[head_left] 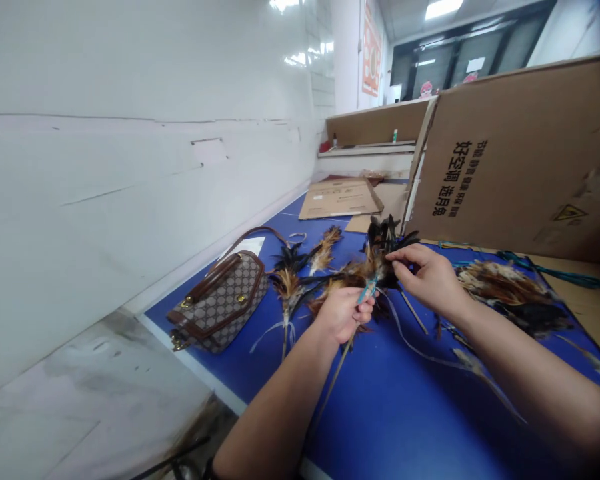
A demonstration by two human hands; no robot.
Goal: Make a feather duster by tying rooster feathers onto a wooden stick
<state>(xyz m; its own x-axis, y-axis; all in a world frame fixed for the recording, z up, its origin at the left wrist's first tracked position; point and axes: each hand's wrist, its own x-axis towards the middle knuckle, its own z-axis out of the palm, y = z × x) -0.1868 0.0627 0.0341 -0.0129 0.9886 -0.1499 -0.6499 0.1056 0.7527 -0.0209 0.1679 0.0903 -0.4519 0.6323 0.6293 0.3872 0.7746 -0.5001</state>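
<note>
The feather bundle (pixel 380 248) is poking up just above the fingers of the left hand (pixel 344 313), which are curling snugly around its stick (pixel 338 373). The right hand's (pixel 427 275) thumb and forefinger are hovering right at the feathers, can't tell if they're pinching any. Another feathered stick (pixel 287 283) and a handbag (pixel 233 303) are sitting left of all those fingers, a feather pile (pixel 510 290) lying off to their right.

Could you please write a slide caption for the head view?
Left hand holding a feathered stick, right hand at its feathers, above a blue table.
</note>
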